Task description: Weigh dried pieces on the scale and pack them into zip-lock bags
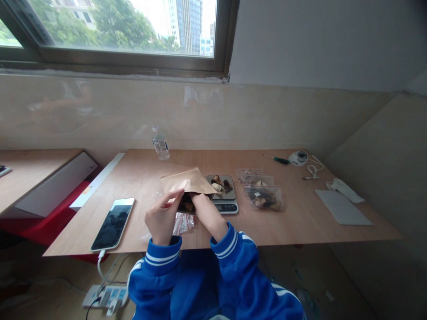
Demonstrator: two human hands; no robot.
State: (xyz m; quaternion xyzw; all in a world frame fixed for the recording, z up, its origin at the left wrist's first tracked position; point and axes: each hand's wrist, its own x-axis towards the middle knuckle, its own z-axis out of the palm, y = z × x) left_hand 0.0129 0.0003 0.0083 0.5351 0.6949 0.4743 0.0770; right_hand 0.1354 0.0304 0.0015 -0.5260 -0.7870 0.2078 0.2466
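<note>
A brown paper bag [187,178] lies tilted over the table with its opening toward me. My left hand [163,215] pinches the edge of that opening between thumb and fingers. Inside the bag is my right hand [206,212], reaching in past the wrist, so its fingers are hidden. Dark dried pieces, which look like mushrooms [187,204], show in the opening. Just right of the bag stands a small digital scale [230,208] with several dried mushroom pieces [222,184] on its plate. Clear zip bags [183,223] with red strips lie under my hands.
Several filled zip bags [265,198] lie right of the scale. A phone [113,224] with a cable is at the left, a water bottle [161,144] at the back. Farther right are a screwdriver [276,158], a white camera [298,158] and a white sheet [342,208].
</note>
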